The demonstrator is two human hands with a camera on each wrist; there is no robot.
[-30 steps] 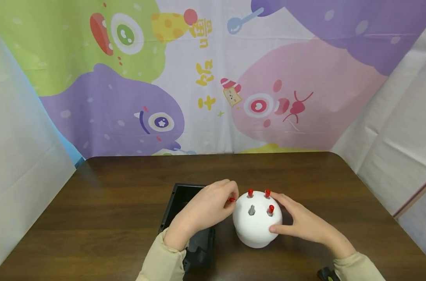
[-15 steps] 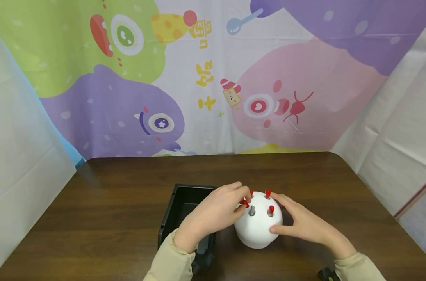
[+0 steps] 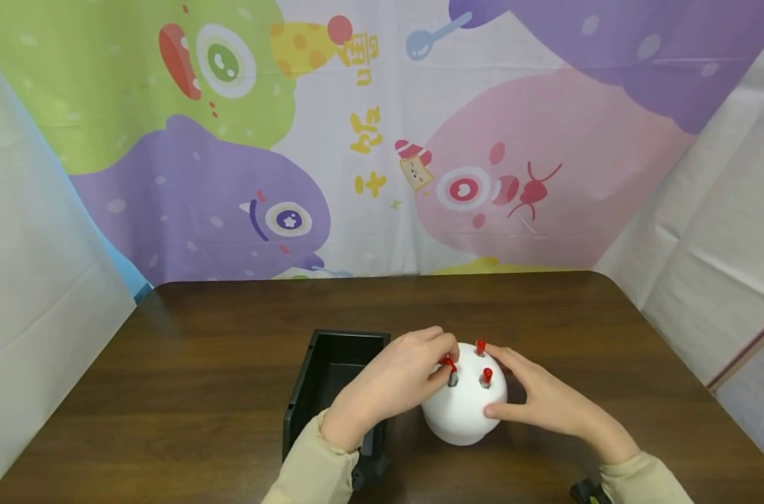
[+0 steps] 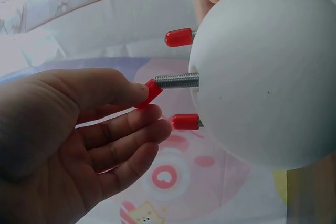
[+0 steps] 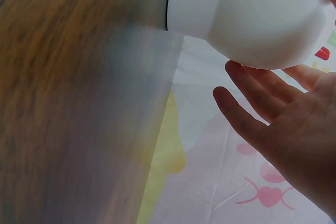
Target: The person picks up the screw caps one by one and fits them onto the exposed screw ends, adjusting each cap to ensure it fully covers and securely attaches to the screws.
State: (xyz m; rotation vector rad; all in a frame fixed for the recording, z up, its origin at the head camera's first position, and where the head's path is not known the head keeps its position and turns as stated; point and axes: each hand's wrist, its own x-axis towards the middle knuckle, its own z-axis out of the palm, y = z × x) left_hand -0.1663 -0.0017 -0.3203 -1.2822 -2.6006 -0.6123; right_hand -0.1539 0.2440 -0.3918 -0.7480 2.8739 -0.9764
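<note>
A white dome (image 3: pixel 460 420) stands on the table, with metal bolts sticking out of its top. My left hand (image 3: pixel 403 374) pinches a red cap (image 4: pixel 149 94) between thumb and fingers. The cap sits tilted at the tip of a bare threaded bolt (image 4: pixel 177 81). Two more bolts show red caps in the head view, a rear cap (image 3: pixel 480 348) and a front right cap (image 3: pixel 487 377). The rear left bolt is hidden behind my left hand there. My right hand (image 3: pixel 548 406) holds the dome's right side, thumb in front and fingers behind.
Left of the dome lies a black tray (image 3: pixel 300 378), partly covered by my left forearm. A small black item (image 3: pixel 588 492) is by my right sleeve. A cartoon-print curtain (image 3: pixel 382 231) hangs behind the brown table (image 3: pixel 199 392).
My left hand has moved right from beside the dome to over its top, bringing the red cap to the bare bolt's tip. My right hand has stayed on the dome.
</note>
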